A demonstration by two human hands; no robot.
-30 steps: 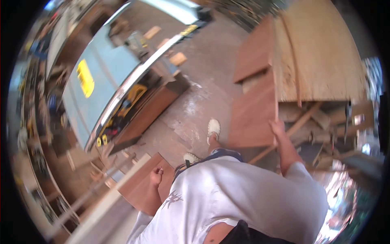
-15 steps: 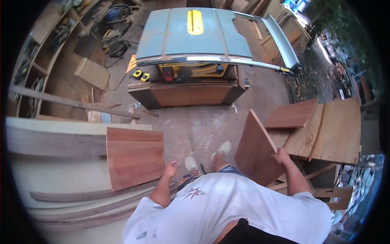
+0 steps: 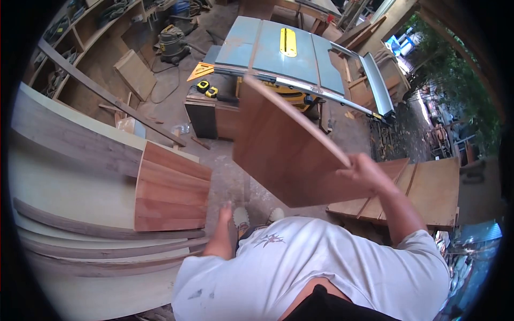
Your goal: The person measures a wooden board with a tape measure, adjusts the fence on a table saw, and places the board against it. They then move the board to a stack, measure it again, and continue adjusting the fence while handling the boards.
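Workshop floor (image 3: 222,166) beneath brown panel (image 3: 289,150), table saw (image 3: 300,64) beyond.

Raised panel (image 3: 292,152) blocking front, open floor (image 3: 222,174) left

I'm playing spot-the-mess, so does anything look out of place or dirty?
Yes: dark smudges mark the left side of the white shirt, like stains, and a small wood scrap lies loose on the floor, perhaps easy to trip on. The brown panel tilts, but the right hand holds it.

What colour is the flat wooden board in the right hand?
The flat wooden board is reddish brown, best seen in the head view.
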